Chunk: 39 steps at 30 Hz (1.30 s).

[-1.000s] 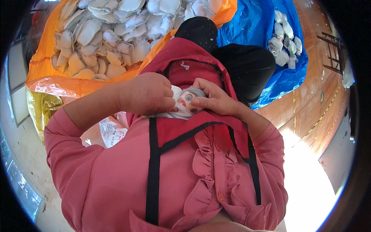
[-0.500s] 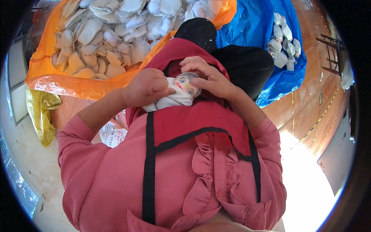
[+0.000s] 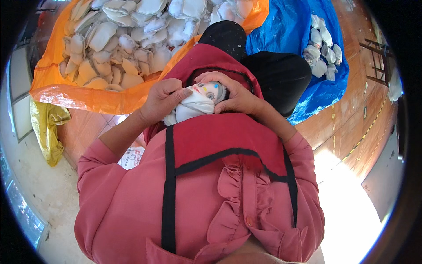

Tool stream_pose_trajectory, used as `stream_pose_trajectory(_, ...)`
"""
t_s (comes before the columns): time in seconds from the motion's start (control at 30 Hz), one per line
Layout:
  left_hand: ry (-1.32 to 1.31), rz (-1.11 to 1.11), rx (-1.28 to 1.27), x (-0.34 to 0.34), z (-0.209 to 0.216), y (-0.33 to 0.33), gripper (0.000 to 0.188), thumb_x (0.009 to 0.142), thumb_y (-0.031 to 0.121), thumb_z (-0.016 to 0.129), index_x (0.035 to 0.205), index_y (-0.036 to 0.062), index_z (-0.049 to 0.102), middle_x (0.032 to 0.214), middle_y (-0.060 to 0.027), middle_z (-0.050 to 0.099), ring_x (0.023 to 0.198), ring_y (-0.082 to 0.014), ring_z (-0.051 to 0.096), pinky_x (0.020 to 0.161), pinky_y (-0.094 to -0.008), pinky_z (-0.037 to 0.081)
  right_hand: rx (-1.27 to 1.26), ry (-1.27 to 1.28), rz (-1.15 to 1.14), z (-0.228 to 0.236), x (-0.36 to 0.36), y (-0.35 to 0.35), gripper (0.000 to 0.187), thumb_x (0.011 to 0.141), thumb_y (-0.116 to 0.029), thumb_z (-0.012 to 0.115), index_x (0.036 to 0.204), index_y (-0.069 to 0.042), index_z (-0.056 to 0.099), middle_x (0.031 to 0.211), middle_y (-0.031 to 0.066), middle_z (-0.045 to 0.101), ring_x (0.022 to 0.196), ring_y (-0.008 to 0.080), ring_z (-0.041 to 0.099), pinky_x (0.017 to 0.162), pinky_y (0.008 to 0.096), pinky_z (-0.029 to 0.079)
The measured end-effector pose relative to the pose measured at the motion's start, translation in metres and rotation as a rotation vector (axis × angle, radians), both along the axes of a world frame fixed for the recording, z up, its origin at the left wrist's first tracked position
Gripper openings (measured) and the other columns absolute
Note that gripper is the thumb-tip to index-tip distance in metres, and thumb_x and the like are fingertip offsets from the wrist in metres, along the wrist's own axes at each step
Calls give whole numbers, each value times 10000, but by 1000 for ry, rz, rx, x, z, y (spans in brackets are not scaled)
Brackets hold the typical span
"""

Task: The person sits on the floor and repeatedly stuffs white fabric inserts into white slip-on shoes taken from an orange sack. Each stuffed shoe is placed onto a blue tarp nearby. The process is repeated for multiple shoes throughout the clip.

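A doll's head (image 3: 210, 91) with a painted face lies over my lap, its lower part wrapped in white cloth (image 3: 193, 105). My left hand (image 3: 166, 97) pinches the cloth near the chin. My right hand (image 3: 235, 94) curls round the top of the head, fingers on the far side and thumb on the near side. Below my hands spreads the red apron (image 3: 228, 136) with black edging. Part of the head is hidden under my right fingers.
An orange sheet (image 3: 101, 103) full of white padded pieces (image 3: 105, 35) lies at the far left. On a blue sheet (image 3: 281, 26) at the far right rest several white wrapped doll parts (image 3: 325, 48). A yellow bag (image 3: 48, 127) sits at the left, a dark rack (image 3: 378, 61) at the right.
The doll's head has turned and tilted between my hands. My right thumb has moved off the face toward its near side, and my left hand has shifted slightly down the cloth.
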<state>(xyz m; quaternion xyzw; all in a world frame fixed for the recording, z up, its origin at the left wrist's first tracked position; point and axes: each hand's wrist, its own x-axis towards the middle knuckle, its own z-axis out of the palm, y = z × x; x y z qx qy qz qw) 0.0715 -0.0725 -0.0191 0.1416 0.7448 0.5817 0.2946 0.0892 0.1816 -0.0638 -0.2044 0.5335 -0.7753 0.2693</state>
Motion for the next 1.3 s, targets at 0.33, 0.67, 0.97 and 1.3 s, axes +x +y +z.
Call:
stream_pose_trajectory(0.33,-55,457,73,18,-16,27,344,992,197,605,687,85,493,658,77,422,620,-19,361,522,-214,324,308,193,-385,1,10,-24,641,723,-133,845,1263,-60,507,1216,115,566,1160,244,555,997,341,430)
stream_pose_trajectory(0.67,149,427,46,19,-17,60,327,1024,183,531,737,27,515,631,-14,420,614,-67,386,529,-268,373,124,-62,-545,9,-6,-17,453,810,30,726,1208,-69,534,1133,39,580,1052,117,547,926,281,461)
stream_pose_trajectory(0.97,441,397,-194,-6,-26,74,252,998,151,546,778,28,547,667,-68,551,604,-190,529,576,-321,432,2,-255,-514,-20,-28,-6,375,889,-59,688,1232,-81,538,1113,17,600,1013,114,561,914,273,470)
stream_pose_trajectory(1.3,-85,261,126,-34,-11,46,136,956,132,633,1048,33,623,977,-16,635,898,-88,584,804,-238,471,360,121,-250,13,-48,11,523,809,-153,780,1267,-87,537,1189,25,574,1117,148,539,1004,297,425)
